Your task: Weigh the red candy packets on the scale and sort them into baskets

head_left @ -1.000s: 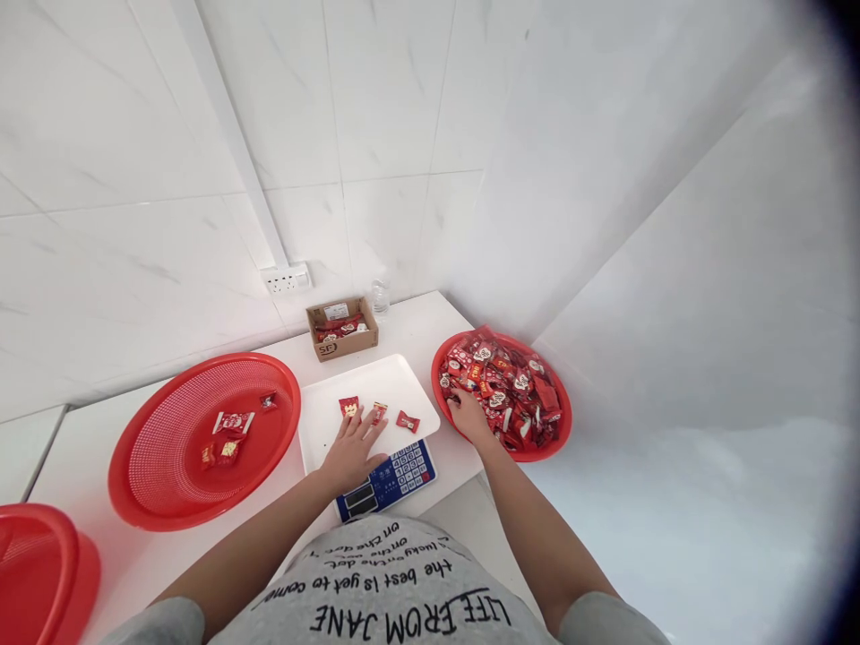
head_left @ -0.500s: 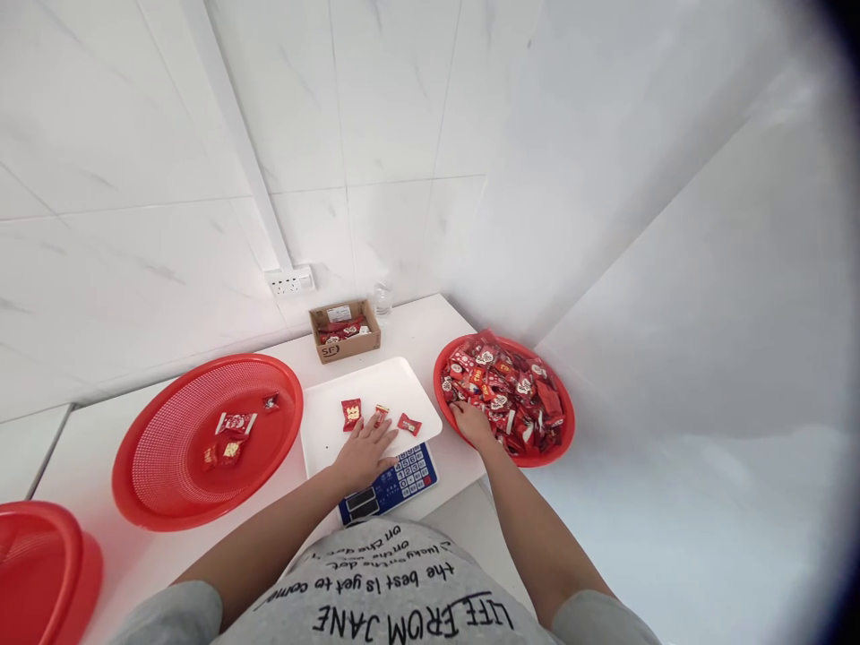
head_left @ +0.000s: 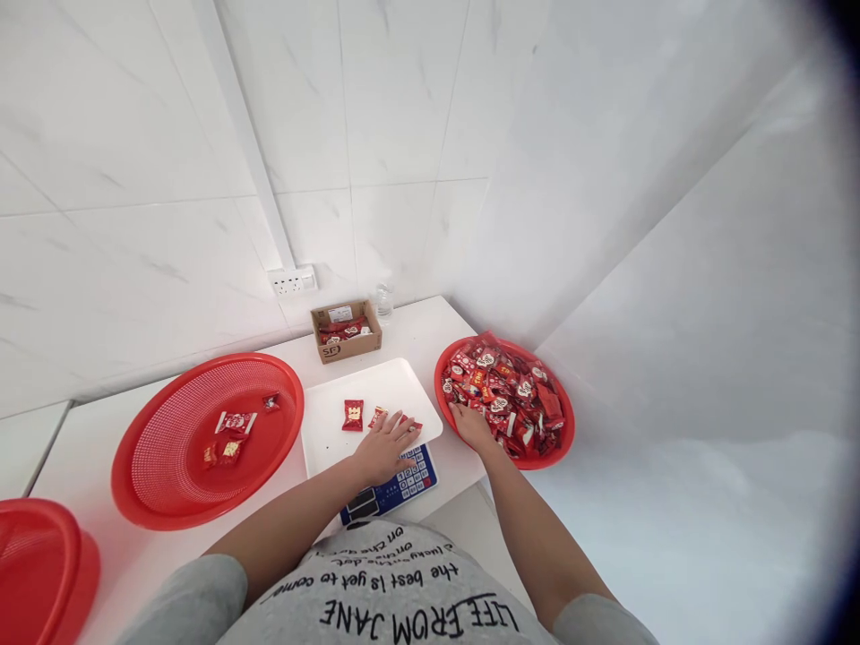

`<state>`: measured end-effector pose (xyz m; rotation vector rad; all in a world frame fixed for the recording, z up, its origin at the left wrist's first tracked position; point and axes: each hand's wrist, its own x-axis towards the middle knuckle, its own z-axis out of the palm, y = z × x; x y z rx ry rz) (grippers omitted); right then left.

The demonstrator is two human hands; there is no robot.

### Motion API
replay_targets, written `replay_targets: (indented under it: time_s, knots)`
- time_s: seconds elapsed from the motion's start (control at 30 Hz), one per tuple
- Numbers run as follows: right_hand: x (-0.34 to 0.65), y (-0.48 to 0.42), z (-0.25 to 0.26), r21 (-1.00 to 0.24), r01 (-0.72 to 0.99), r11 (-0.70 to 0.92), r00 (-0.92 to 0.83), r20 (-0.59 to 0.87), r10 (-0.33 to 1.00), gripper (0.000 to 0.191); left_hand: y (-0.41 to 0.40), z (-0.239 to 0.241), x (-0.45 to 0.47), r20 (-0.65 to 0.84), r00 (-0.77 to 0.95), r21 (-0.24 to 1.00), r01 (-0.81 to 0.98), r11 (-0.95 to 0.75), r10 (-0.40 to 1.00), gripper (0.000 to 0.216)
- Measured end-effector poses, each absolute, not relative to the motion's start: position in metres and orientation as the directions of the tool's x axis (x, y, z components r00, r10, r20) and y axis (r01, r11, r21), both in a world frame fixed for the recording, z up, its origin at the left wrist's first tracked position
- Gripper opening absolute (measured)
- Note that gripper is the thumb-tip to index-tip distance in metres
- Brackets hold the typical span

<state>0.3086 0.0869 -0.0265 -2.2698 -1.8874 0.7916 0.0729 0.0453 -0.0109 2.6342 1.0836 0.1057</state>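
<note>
Left hand (head_left: 385,454): splayed over tray (head_left: 393,380), sweets (head_left: 353,415) ungrasped, seemingly arranging; next needs pinching. Right hand (head_left: 473,428): at basket (head_left: 537,463), grip unclear.

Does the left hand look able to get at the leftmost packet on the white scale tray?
Most likely yes. The left hand is over the same white scale tray, and the leftmost packet lies uncovered to its left, with nothing visible between them.

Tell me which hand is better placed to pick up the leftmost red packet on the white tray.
Probably your left hand: it is over the white tray, close to that leftmost packet, while your right hand is at the filled red basket.
</note>
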Motion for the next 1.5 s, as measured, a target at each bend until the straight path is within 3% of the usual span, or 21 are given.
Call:
replay_targets:
  time_s: [0.37, 0.7, 0.83, 1.0, 1.2, 1.33, 1.5]
  knots:
    - [0.305, 0.078, -0.023, -0.330, 0.911, -0.247, 0.167, -0.253, 0.953, 0.050, 0.020, -0.006, 0.035, -0.039, 0.657, 0.326, 0.720, -0.612, 0.753, 0.050]
    - [0.304, 0.048, -0.011, -0.144, 0.979, -0.144, 0.118, -0.176, 0.977, 0.052, -0.003, -0.013, 0.003, 0.019, 0.586, 0.366, 0.750, -0.551, 0.810, 0.040]
    - [0.304, 0.051, -0.009, -0.131, 0.982, -0.134, 0.112, -0.162, 0.980, 0.053, -0.006, -0.017, 0.000, 0.032, 0.557, 0.351, 0.771, -0.531, 0.830, 0.039]
    - [0.306, 0.053, -0.001, -0.155, 0.977, -0.144, 0.092, -0.298, 0.950, 0.053, -0.007, -0.015, 0.000, 0.034, 0.539, 0.318, 0.793, -0.520, 0.842, 0.039]
    - [0.311, 0.041, 0.014, -0.149, 0.989, -0.005, -0.057, -0.406, 0.912, 0.042, -0.004, -0.011, -0.001, 0.011, 0.513, 0.255, 0.828, -0.499, 0.858, 0.042]
    - [0.316, 0.037, 0.020, -0.109, 0.994, -0.024, -0.029, -0.459, 0.888, 0.046, -0.001, -0.014, 0.000, 0.016, 0.508, 0.258, 0.830, -0.494, 0.861, 0.042]
    - [0.327, 0.038, 0.020, -0.206, 0.978, -0.043, -0.062, -0.473, 0.879, 0.057, 0.001, -0.018, -0.002, 0.030, 0.495, 0.276, 0.831, -0.483, 0.869, 0.044]
